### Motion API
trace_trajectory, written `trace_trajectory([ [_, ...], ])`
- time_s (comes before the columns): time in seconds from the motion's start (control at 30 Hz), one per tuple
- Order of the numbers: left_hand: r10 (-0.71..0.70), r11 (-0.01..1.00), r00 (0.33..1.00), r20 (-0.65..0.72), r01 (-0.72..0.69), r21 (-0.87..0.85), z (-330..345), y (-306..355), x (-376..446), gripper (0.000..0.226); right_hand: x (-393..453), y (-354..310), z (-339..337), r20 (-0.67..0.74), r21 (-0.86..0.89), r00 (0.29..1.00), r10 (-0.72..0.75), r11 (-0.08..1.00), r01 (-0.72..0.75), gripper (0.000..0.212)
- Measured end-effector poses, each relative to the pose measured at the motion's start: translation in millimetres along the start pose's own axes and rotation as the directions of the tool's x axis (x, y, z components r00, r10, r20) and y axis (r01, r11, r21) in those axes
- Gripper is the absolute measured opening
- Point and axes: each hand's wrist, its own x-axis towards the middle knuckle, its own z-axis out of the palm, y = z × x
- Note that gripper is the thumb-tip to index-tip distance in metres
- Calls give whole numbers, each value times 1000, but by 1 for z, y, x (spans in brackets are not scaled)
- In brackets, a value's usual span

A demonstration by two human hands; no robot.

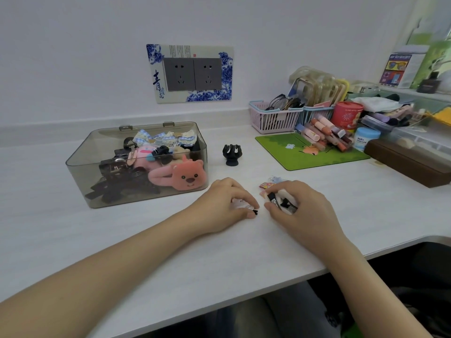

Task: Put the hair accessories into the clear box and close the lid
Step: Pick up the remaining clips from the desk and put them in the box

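The clear smoky box (80, 172) stands on the white desk at the left, holding several clips, checked bows and a pink plush bear clip (188, 175). Its lid looks to be on; I cannot tell if it is latched. A black claw clip (231, 154) stands on the desk right of the box. My left hand (227, 203) curls its fingers over small clips, pinching a tiny black one (255, 212) at its fingertips. My right hand (297, 206) grips a white-and-black hair clip (283, 202). Small colourful clips (267, 185) lie just beyond it.
A green mat (310, 154) lies at the right with several lip products on it. Behind stand a pink basket (273, 118), a blue basket, a red tin (346, 114) and a brown box (405, 162). The desk's front edge curves in at the right.
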Motion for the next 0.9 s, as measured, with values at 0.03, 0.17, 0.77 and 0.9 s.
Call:
trace_trajectory([
  [0.03,0,1000,1000,-6,0,3,-1,0,0,18,0,0,0,-17,14,1000,0,1000,0,18],
  [0.17,-23,1000,999,-37,23,-13,-6,-1,-4,17,-2,0,1,-39,65,999,2,998,0,18],
  [0.77,-145,986,927,-347,104,-133,-92,6,-32,21,43,-60,7,111,297,984,-142,949,104,12],
  [0.9,-186,982,859,-476,155,-104,-127,-8,-31,21,79,-92,16,117,373,970,-214,914,157,11],
])
